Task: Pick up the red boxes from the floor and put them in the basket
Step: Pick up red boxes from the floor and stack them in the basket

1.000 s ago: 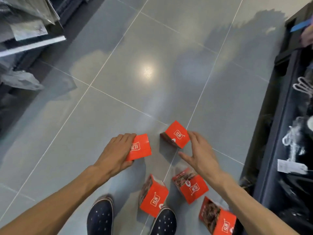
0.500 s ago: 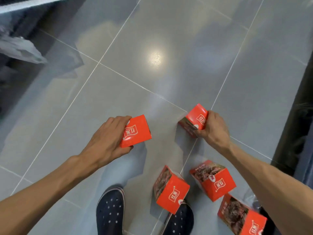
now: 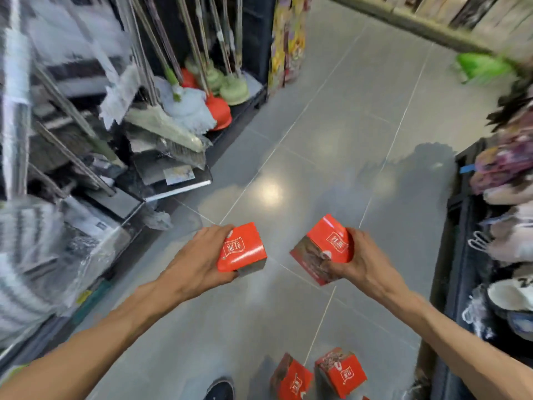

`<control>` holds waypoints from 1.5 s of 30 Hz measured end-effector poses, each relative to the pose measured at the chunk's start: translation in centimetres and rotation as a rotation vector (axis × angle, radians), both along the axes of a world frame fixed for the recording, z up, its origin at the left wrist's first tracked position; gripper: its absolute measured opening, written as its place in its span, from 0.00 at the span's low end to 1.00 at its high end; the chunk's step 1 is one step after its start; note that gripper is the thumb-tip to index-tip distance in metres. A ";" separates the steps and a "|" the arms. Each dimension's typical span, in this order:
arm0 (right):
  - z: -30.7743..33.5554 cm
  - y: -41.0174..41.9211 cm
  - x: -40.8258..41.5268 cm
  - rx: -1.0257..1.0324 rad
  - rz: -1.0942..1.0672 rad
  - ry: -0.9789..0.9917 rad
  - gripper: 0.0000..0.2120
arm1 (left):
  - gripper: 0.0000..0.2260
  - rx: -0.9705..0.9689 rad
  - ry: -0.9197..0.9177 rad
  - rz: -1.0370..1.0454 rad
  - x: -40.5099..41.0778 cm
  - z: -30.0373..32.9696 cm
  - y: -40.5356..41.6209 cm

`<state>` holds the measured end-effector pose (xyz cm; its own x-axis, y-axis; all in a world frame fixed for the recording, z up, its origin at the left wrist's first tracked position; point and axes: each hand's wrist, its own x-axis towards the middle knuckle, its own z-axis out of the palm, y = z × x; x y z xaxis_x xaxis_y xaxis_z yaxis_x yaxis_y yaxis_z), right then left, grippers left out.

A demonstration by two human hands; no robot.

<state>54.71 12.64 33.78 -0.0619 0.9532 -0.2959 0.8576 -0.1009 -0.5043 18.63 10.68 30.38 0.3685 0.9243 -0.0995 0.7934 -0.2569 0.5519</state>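
Note:
My left hand grips one red box, held up off the grey tiled floor. My right hand grips a second red box, tilted so its printed side faces down and left. The two held boxes are a short gap apart at mid-frame. Two more red boxes stand on the floor near the bottom edge, beside my dark shoe. A green basket sits blurred on the floor at the far right of the aisle.
A rack of mops, brooms and plungers lines the left side of the aisle. A dark shelf with slippers and bagged goods runs along the right. Shelving closes the far end. The tiled floor runs between them.
Both hands have lifted their red boxes off the floor. The camera has tilted up, bringing the aisle, the racks and the green basket into view.

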 end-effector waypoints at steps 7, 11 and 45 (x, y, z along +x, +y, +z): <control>28.2 -1.4 -6.9 0.149 0.040 0.113 0.26 | 0.39 0.153 0.012 0.044 -6.8 26.7 -1.2; 41.2 -3.0 -10.6 0.245 0.123 0.160 0.33 | 0.42 0.195 0.081 0.046 -11.1 40.0 -3.8; 66.8 -51.1 -61.0 0.353 1.647 0.341 0.41 | 0.38 0.284 0.198 1.672 -25.9 68.9 -85.4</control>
<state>-6.34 -38.46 100.57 -0.9778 -0.1630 0.1314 -0.2064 0.8558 -0.4744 -7.31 -74.72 99.29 -0.9447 0.2577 0.2028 0.3264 0.7980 0.5067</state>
